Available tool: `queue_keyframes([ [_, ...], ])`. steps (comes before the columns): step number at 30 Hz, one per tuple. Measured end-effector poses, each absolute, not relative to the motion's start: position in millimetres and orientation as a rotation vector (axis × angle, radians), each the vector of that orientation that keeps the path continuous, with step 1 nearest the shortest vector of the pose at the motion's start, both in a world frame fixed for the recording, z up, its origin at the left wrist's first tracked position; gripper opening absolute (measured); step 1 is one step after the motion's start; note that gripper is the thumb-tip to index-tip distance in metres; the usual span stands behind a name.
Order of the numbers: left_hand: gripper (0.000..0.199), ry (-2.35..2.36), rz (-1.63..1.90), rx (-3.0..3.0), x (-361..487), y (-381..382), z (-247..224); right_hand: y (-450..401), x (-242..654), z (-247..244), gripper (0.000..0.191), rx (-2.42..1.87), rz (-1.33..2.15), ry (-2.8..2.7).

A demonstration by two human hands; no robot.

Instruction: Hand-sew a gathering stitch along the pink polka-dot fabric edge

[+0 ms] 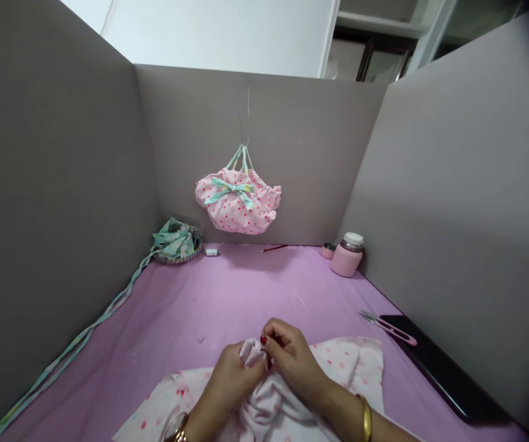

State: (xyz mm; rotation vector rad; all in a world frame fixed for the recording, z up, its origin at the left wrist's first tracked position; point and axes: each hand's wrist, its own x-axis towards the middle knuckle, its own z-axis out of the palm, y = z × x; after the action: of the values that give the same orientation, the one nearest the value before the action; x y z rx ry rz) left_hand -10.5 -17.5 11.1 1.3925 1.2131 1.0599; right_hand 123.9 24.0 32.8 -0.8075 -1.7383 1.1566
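White fabric with pink and red dots (pixel 264 405) lies across the near edge of the purple cloth. My left hand (pixel 234 374), with a watch at the wrist, is closed on a bunched fold of it. Right beside that fold, my right hand (pixel 287 353) is pinched, thumb against fingers. Whatever sits in this pinch is too small or hidden to make out. Dark red nails show on the right fingers, and a gold bangle circles that forearm.
A dotted pink bag-like piece (pixel 241 205) with a mint bow hangs at the back. Along the edges are a basket of mint fabric (pixel 177 256), trailing straps (pixel 101 319), a white thread spool (pixel 212 252), a pink jar (pixel 346 261), thread snips (pixel 391 328) and a black case (pixel 448 374).
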Motion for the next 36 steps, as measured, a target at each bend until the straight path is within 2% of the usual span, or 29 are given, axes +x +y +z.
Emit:
queue_keyframes([
  [3,0.015,1.21,1.013,1.393,-9,-21,11,34,128,36,0.025,-0.817,1.292,-1.406],
  [10,0.026,1.222,1.101,1.277,-14,-20,17,43,141,52,0.036,-0.723,1.675,-1.075],
  [13,0.025,1.247,1.141,1.222,-16,-20,17,46,159,75,0.036,-0.672,1.688,-1.01],
  [15,0.026,1.257,1.163,1.178,-17,-21,17,53,185,100,0.03,-0.681,1.519,-1.059],
  [16,0.026,1.262,1.173,1.156,-18,-21,17,58,203,114,0.027,-0.695,1.349,-1.093],
  [18,0.026,1.273,1.19,1.111,-18,-21,17,70,243,143,0.017,-0.667,0.728,-1.04],
  [22,0.022,1.26,1.195,1.047,-17,-22,21,88,300,185,0.013,-0.464,0.069,-0.741],
  [23,0.021,1.255,1.189,1.038,-17,-23,23,91,299,186,0.011,-0.474,0.047,-0.8],
  [24,0.022,1.252,1.185,1.031,-16,-23,24,91,292,182,0.007,-0.511,0.089,-0.893],
  [26,0.022,1.258,1.182,1.021,-16,-23,26,89,257,160,0.002,-0.658,0.415,-1.21],
  [29,0.022,1.265,1.191,1.021,-15,-24,26,75,186,104,0.01,-0.78,0.807,-1.577],
  [32,0.022,1.253,1.198,1.029,-15,-24,26,57,138,55,0.011,-0.846,1.164,-1.827],
  [34,0.022,1.236,1.192,1.029,-14,-25,27,48,129,38,0.019,-0.861,1.341,-1.911],
  [36,0.023,1.231,1.185,1.022,-14,-25,29,44,131,32,0.019,-0.87,1.447,-1.933],
])
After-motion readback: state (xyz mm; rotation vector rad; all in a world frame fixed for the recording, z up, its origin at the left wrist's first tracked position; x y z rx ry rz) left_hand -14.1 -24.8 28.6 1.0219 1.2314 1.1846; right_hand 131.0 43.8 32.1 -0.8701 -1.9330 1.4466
